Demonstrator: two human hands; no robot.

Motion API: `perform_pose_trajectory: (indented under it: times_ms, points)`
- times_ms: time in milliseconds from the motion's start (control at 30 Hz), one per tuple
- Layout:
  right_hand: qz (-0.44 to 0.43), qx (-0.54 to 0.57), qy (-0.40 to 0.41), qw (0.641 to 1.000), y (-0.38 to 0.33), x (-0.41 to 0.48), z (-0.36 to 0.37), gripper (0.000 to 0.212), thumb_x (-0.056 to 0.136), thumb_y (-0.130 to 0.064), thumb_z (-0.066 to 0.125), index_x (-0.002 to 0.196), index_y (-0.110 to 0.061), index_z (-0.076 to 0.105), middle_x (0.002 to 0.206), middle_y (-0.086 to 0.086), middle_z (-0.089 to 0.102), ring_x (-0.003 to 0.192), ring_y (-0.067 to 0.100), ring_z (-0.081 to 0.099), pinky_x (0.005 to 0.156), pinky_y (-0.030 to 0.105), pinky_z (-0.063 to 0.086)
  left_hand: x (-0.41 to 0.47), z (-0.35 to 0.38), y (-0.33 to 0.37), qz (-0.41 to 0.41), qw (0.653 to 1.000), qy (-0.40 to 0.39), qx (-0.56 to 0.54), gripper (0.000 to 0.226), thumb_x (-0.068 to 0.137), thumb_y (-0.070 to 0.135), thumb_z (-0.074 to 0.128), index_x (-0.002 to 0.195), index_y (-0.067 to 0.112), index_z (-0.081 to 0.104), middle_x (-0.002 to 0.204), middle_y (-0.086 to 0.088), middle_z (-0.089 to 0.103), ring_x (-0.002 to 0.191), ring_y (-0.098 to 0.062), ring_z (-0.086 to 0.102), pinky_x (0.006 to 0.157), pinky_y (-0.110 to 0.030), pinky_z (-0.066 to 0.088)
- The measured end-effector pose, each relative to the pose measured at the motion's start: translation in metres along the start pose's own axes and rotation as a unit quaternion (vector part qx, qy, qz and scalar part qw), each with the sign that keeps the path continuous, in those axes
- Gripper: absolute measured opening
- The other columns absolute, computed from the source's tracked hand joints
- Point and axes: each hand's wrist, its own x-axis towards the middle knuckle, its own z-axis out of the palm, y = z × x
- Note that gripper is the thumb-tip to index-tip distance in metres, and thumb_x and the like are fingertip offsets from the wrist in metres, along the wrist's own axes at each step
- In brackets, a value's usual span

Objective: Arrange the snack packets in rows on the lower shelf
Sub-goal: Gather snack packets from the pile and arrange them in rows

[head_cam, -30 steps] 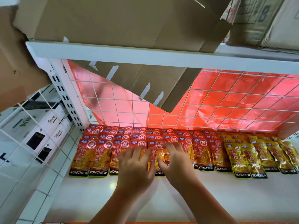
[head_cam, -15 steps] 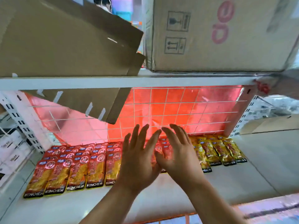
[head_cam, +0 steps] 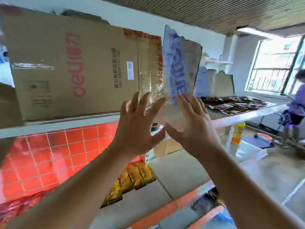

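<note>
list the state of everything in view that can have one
left hand, open, fingers spread, holding nothing
right hand, open, fingers spread, holding nothing
yellow snack packets, lying flat in a row on the lower shelf
red snack packets, lying on the same shelf, blurred
cardboard box, on its side on the upper shelf
blue-printed carton, torn open, flap up
orange bottle, upright

This is a shop. Below the left hand (head_cam: 137, 129), packets (head_cam: 137, 177) line a shelf (head_cam: 181, 171). A carton (head_cam: 74, 63) stands behind it.
</note>
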Motion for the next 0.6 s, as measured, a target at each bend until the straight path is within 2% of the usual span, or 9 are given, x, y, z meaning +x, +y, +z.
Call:
perform_pose_trajectory:
  times_ms: [100, 233, 333, 467, 600]
  points:
    - [0.007, -0.048, 0.0, 0.999, 0.045, 0.005, -0.047, 0.087, 0.081, -0.072, 0.05, 0.154, -0.028, 0.033, 0.157, 0.005, 0.035, 0.148, 0.03, 0.028, 0.116, 0.05, 0.034, 0.047, 0.002, 0.039, 0.054, 0.999, 0.002, 0.0, 0.075, 0.093, 0.066, 0.044, 0.156, 0.027, 0.039, 0.159, -0.016, 0.039, 0.148, -0.043, 0.032, 0.112, -0.057, 0.031]
    - [0.007, -0.102, 0.004, 0.995, 0.098, 0.014, -0.094, 0.083, 0.081, -0.068, 0.047, 0.152, -0.025, 0.037, 0.155, 0.005, 0.038, 0.144, 0.027, 0.032, 0.113, 0.043, 0.035, 0.099, 0.014, 0.073, 0.135, 0.991, -0.005, -0.016, 0.067, 0.094, 0.061, 0.046, 0.15, 0.024, 0.046, 0.152, -0.014, 0.045, 0.141, -0.038, 0.041, 0.108, -0.054, 0.039]
    - [0.025, -0.135, -0.006, 0.991, 0.136, 0.022, -0.117, 0.083, 0.08, -0.066, 0.048, 0.152, -0.025, 0.038, 0.154, 0.005, 0.038, 0.143, 0.026, 0.034, 0.112, 0.042, 0.036, 0.132, 0.031, 0.087, 0.163, 0.986, -0.024, -0.029, 0.062, 0.092, 0.057, 0.052, 0.144, 0.023, 0.051, 0.144, -0.011, 0.052, 0.132, -0.033, 0.049, 0.101, -0.052, 0.046]
    - [0.043, -0.169, -0.045, 0.984, 0.183, 0.037, -0.127, 0.077, 0.085, -0.059, 0.057, 0.151, -0.027, 0.038, 0.15, 0.001, 0.039, 0.137, 0.027, 0.041, 0.111, 0.044, 0.039, 0.17, 0.06, 0.098, 0.128, 0.983, -0.096, -0.088, 0.057, 0.09, 0.056, 0.051, 0.14, 0.028, 0.056, 0.134, -0.003, 0.061, 0.121, -0.028, 0.058, 0.099, -0.047, 0.05]
    - [0.053, -0.205, -0.051, 0.976, 0.221, 0.055, -0.123, 0.077, 0.081, -0.063, 0.043, 0.147, -0.024, 0.045, 0.146, 0.005, 0.044, 0.131, 0.029, 0.047, 0.11, 0.045, 0.041, 0.207, 0.104, 0.099, 0.072, 0.973, -0.177, -0.133, 0.049, 0.088, 0.054, 0.057, 0.133, 0.033, 0.061, 0.128, -0.001, 0.066, 0.119, -0.026, 0.061, 0.098, -0.042, 0.05]
